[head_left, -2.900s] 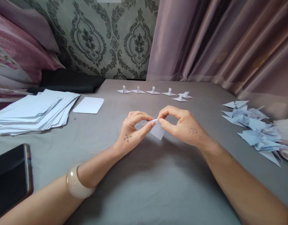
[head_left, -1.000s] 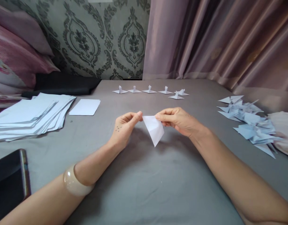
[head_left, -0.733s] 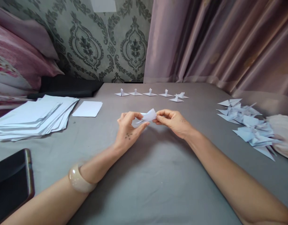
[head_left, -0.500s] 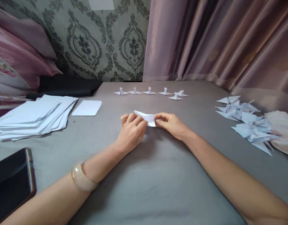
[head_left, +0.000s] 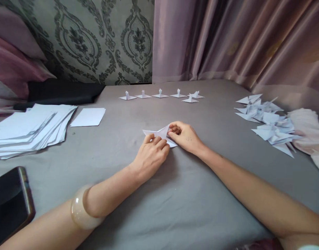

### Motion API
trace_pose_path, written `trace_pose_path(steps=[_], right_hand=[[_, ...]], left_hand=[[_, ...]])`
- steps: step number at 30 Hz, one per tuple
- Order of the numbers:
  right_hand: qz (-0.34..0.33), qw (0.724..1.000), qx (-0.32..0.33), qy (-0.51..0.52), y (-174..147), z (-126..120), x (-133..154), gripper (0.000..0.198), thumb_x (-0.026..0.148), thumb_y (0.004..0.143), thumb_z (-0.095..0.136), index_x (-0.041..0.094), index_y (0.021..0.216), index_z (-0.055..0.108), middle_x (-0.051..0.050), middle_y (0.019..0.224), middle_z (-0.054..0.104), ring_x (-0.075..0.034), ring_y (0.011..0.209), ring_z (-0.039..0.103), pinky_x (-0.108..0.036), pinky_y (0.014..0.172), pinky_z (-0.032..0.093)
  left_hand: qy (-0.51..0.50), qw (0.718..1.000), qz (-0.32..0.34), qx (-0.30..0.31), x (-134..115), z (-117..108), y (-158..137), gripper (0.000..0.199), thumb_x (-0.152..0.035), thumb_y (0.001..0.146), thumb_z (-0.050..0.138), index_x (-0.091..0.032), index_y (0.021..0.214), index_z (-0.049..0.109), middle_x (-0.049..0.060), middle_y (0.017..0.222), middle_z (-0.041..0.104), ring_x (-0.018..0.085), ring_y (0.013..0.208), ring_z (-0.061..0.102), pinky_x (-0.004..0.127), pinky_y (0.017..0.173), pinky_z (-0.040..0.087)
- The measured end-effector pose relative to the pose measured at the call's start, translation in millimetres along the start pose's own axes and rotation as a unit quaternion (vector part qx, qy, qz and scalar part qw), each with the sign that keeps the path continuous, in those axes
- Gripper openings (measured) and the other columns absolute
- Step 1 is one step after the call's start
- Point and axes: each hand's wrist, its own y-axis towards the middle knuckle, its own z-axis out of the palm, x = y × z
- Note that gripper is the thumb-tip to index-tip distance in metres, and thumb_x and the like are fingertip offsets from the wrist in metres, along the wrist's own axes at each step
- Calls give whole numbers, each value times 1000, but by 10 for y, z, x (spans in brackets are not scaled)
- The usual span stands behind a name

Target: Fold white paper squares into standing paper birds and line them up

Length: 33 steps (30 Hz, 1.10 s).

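Note:
A partly folded sheet of white paper lies between my hands above the middle of the grey cloth. Its upper layer is raised into two points, one at the left and one at the right. My left hand, with a pale bangle on the wrist, has curled fingers over the paper's near side and hides part of it. With bent fingers and thumb, my right hand pinches the right upper point. A lower flap shows beneath, between the two hands.
Several small folded paper pieces stand in a row at the back. White paper cranes are heaped at the right. A stack of white sheets, a smaller pile of squares and a phone lie at the left.
The paper has gone from a narrow strip to a wider shape with raised points and a flap spread below. My left hand has shifted toward me and the view has tilted down slightly.

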Motion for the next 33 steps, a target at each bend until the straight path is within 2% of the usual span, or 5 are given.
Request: trace_pose_path(steps=[4, 11, 18, 24, 33], right_hand=[[-55, 993, -56, -85, -183, -104, 22, 12, 18, 81, 54, 20, 89, 63, -2, 85, 67, -12, 69, 60, -27, 69, 48], [-140, 957, 63, -245, -647, -226, 140, 33, 9, 87, 46, 24, 104, 69, -4, 94, 63, -17, 87, 58, -29, 78, 45], [-147, 931, 63, -328, -628, -183, 126, 34, 14, 91, 42, 21, 118, 63, -5, 89, 60, -19, 84, 54, -32, 75, 44], [-138, 944, 49, -295, -650, -202, 96, 32, 10, 88, 45, 21, 109, 66, -5, 89, 61, -18, 84, 56, -30, 74, 44], [-127, 954, 25, -272, -647, -192, 109, 21, 13, 89, 50, 21, 95, 69, -5, 86, 63, -17, 83, 58, -29, 73, 45]], left_hand=[[-46, 999, -5, 24, 26, -1, 10, 23, -13, 96, 43, -16, 93, 65, 3, 85, 66, 17, 81, 59, 37, 87, 33], [-59, 998, -27, 0, 34, 29, 0, 22, -22, 97, 46, -19, 96, 68, 5, 95, 66, 19, 85, 58, 37, 85, 35], [-89, 995, -47, 2, 32, 26, 2, 26, -22, 99, 41, -18, 102, 66, 12, 124, 62, 21, 98, 60, 40, 88, 34], [-113, 992, -62, 3, 46, 1, 3, 27, -22, 98, 43, -19, 90, 68, 3, 88, 69, 16, 80, 60, 38, 85, 33], [-121, 986, -108, 35, 31, -78, 22, 29, -24, 98, 42, -19, 83, 66, 1, 79, 67, 16, 72, 57, 38, 82, 32]])
